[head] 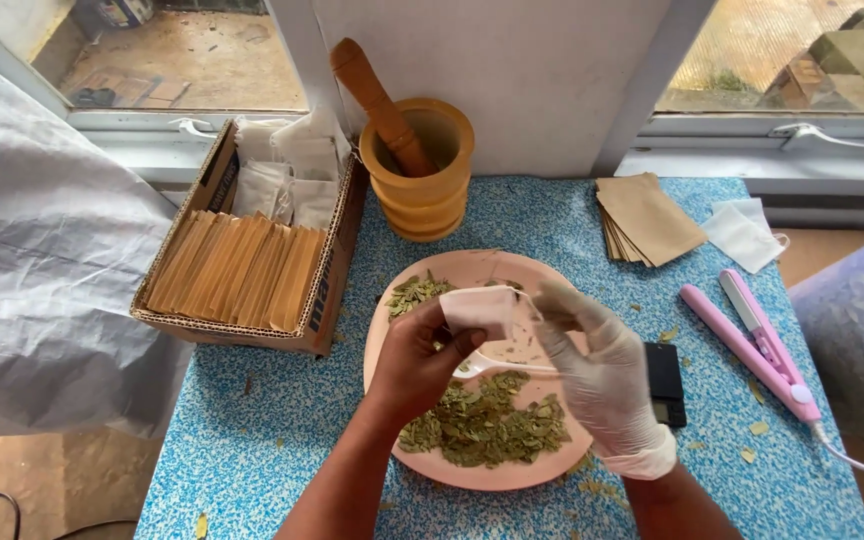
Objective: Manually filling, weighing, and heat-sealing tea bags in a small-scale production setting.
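Currently the left hand point(417, 365) pinches a small white filter bag point(479, 308) with closed fingers above the pink plate point(392, 440) of dried leaves point(482, 425). At 3 o'clock of it, the gloved right hand point(602, 375) grips a white plastic spoon point(497, 365), bowl toward the bag. Judged step: filling; next calls for a level spoon at the bag mouth. The bench point(252, 420) is speckled blue: cardboard box point(242, 260) at 10 o'clock, wooden mortar point(422, 190) at 12, pink sealer point(757, 345) at 3. Windows stand behind.
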